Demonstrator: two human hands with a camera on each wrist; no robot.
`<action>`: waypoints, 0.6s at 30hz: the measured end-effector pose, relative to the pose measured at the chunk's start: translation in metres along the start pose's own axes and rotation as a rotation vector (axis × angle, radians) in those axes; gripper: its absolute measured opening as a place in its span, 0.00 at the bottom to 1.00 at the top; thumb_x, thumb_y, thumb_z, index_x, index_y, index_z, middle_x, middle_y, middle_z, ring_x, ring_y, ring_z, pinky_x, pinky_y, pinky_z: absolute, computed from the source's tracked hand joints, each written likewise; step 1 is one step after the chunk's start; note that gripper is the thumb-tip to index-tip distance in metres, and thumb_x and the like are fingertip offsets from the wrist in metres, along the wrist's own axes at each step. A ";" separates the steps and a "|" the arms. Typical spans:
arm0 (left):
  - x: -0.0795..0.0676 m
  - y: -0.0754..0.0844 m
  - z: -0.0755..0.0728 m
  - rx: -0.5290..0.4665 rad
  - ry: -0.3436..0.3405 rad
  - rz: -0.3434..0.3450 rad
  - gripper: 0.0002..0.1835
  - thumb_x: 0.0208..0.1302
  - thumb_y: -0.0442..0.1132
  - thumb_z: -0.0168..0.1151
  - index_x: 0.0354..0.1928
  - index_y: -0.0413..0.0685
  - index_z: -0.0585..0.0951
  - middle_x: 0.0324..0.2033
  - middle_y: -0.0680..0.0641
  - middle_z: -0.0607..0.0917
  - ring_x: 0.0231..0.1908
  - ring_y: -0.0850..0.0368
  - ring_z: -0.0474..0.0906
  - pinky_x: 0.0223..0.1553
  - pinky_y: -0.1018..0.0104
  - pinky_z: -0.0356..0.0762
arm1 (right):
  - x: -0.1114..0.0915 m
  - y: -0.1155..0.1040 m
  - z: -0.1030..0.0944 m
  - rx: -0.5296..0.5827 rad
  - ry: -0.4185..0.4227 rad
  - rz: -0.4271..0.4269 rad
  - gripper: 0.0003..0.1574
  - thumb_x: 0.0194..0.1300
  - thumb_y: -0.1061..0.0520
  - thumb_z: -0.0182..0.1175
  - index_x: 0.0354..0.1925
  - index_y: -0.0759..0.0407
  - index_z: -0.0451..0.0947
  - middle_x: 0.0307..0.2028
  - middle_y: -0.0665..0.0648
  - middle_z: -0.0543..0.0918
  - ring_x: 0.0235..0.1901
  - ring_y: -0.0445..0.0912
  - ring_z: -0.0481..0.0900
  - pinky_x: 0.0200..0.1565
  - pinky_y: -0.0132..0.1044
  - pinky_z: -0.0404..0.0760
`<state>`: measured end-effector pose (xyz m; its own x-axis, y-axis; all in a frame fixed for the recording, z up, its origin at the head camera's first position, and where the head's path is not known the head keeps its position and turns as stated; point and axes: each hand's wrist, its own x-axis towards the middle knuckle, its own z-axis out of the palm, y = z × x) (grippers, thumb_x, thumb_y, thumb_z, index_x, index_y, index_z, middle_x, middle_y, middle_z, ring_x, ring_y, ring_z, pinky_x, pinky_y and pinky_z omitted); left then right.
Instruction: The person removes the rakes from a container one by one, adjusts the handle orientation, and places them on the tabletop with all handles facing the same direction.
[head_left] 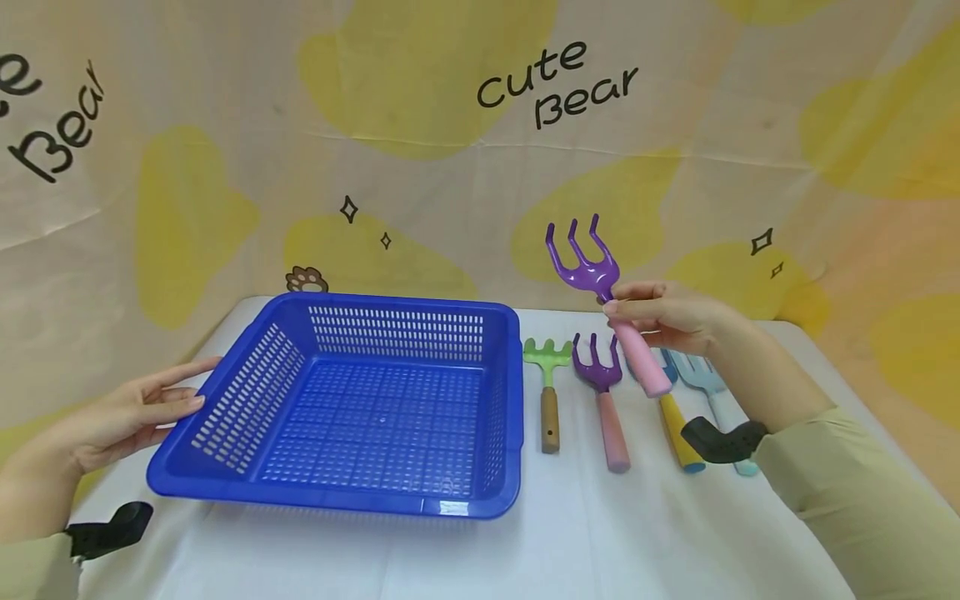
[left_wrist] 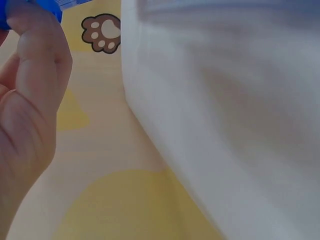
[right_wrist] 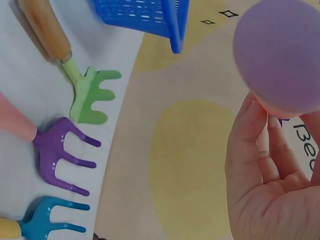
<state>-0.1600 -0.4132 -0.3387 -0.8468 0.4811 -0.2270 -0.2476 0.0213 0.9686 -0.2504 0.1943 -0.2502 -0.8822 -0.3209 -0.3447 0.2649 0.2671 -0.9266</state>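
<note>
My right hand (head_left: 671, 317) pinches a hand fork (head_left: 592, 275) with purple tines and a pink handle, near where handle and head meet. It is raised above the table, tines pointing up; the round handle end (right_wrist: 277, 55) looms large in the right wrist view. At the left, my left hand (head_left: 138, 417) grips the left rim of a blue plastic basket (head_left: 480, 500), which is tilted towards me with nothing inside. In the left wrist view only part of that hand (left_wrist: 35, 75) and a bit of blue rim show.
Right of the basket, on the white-covered table (head_left: 360, 558), lie a green rake (head_left: 551, 400), another purple hand fork (head_left: 600, 375), a yellow-handled blue fork (head_left: 681, 433) and a pale blue fork (head_left: 705, 375). A patterned cloth (head_left: 420, 192) hangs behind.
</note>
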 end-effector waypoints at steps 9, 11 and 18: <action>-0.001 -0.002 0.000 -0.010 0.000 -0.003 0.29 0.72 0.28 0.41 0.56 0.77 0.75 0.42 0.49 0.83 0.41 0.53 0.82 0.42 0.58 0.80 | -0.007 0.010 -0.020 -0.029 0.035 0.005 0.02 0.63 0.52 0.61 0.35 0.41 0.79 0.38 0.47 0.79 0.42 0.45 0.77 0.45 0.36 0.80; -0.001 -0.002 -0.001 -0.001 -0.006 0.004 0.29 0.72 0.28 0.41 0.56 0.77 0.74 0.42 0.49 0.83 0.40 0.53 0.82 0.42 0.58 0.80 | -0.008 0.012 -0.024 -0.028 0.035 0.002 0.02 0.63 0.52 0.60 0.35 0.41 0.78 0.38 0.47 0.79 0.42 0.45 0.77 0.45 0.36 0.80; 0.002 0.001 -0.001 0.007 -0.018 0.015 0.29 0.72 0.28 0.41 0.57 0.76 0.74 0.42 0.49 0.83 0.41 0.52 0.82 0.42 0.59 0.81 | -0.010 0.016 -0.034 -0.025 0.026 0.000 0.05 0.65 0.53 0.58 0.34 0.40 0.80 0.38 0.46 0.79 0.42 0.46 0.76 0.45 0.36 0.80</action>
<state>-0.1623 -0.4132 -0.3383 -0.8416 0.4972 -0.2111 -0.2318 0.0206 0.9726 -0.2502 0.2324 -0.2568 -0.8922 -0.2969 -0.3403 0.2555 0.2894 -0.9225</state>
